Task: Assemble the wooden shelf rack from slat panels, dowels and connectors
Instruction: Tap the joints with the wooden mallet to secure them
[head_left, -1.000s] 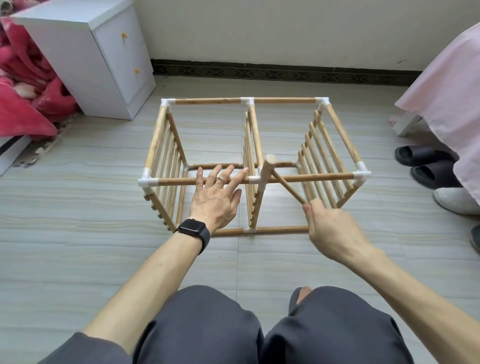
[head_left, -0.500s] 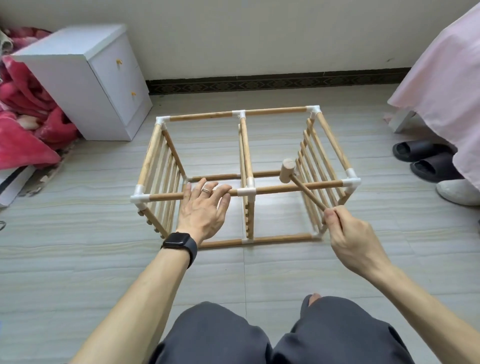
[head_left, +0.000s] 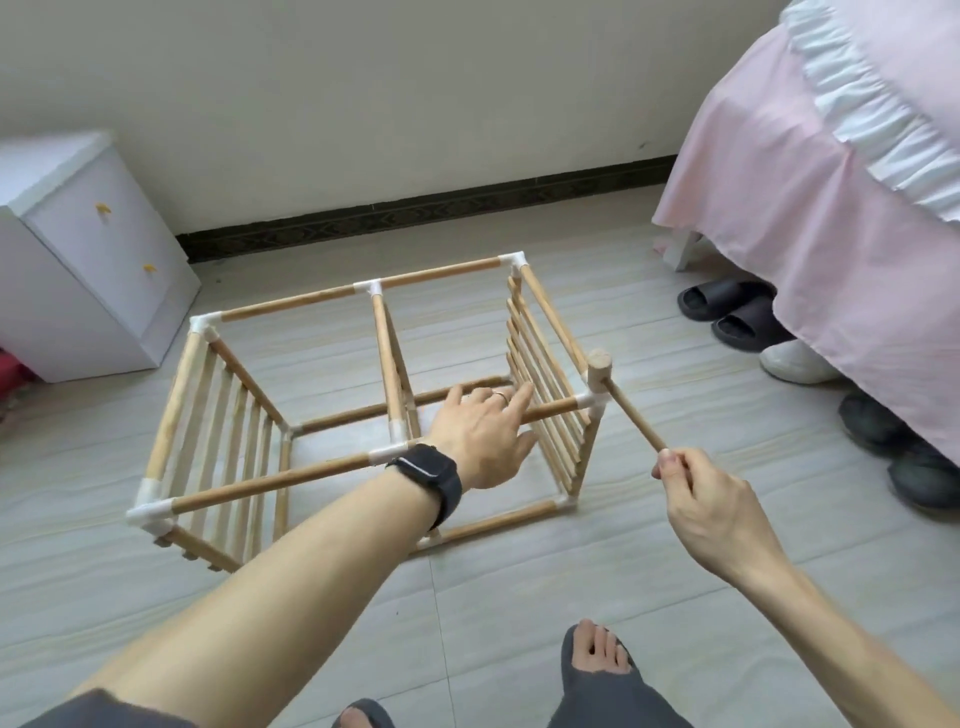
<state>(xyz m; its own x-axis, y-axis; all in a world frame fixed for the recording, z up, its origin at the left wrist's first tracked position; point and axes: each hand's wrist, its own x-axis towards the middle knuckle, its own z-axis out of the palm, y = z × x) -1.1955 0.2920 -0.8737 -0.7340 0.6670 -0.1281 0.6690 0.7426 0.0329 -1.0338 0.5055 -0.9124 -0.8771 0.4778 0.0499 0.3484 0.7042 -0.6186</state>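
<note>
The wooden shelf rack (head_left: 270, 475) lies on its side on the floor, a box of dowels and three slat panels joined by white connectors. My left hand (head_left: 480, 434) rests with straight fingers on the near top dowel, right of the middle connector (head_left: 387, 456). My right hand (head_left: 696, 491) pinches the handle end of a small wooden mallet (head_left: 600, 366). The mallet's head sits on the near right corner connector (head_left: 592, 402).
A white cabinet (head_left: 78, 260) stands at the left by the wall. A pink bed skirt (head_left: 810, 218) hangs at the right, with slippers (head_left: 727, 306) and shoes (head_left: 800, 358) under it. My bare foot (head_left: 597, 654) is on the tiled floor near the bottom.
My left hand slid right along the near top dowel, past the middle connector. The mallet moved from near the middle to the right corner connector, and my view shifted to the right.
</note>
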